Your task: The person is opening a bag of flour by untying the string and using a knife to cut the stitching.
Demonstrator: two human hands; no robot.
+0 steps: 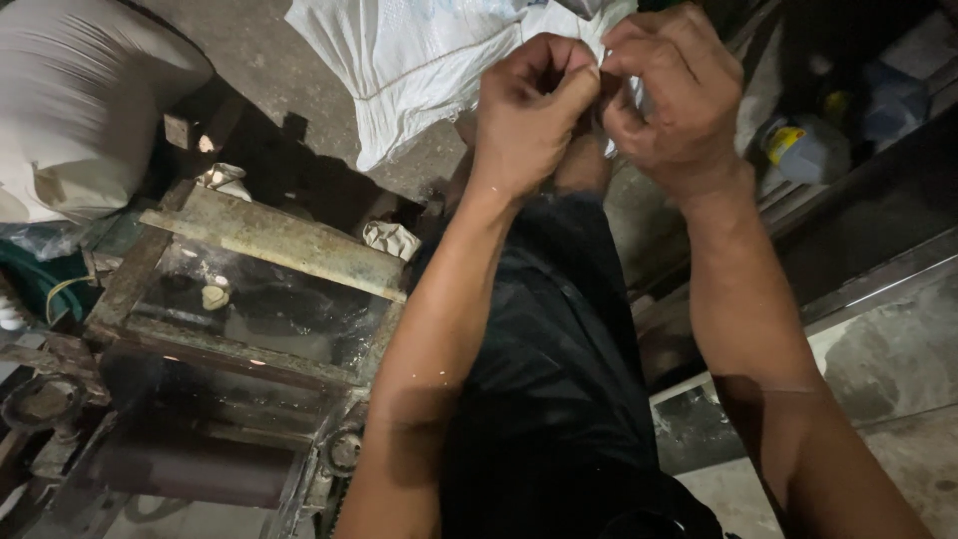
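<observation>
My left hand [527, 108] and my right hand [681, 95] are raised close together at the top middle of the view. Both have their fingers curled in, and the fingertips meet and pinch at one spot between the hands. Whatever lies between the fingertips is too small and dark to make out. Both forearms reach up from the bottom edge. Under them are my black trousers [559, 379]. A white woven sack [419, 70] lies on the floor right behind the hands.
An old metal machine [239, 329] with a worn wooden-edged hopper and rollers stands at the left, bits of pale dough on it. A filled pale sack [80, 100] sits at the top left. Plastic jugs [808, 150] and a concrete ledge [888, 349] are at the right.
</observation>
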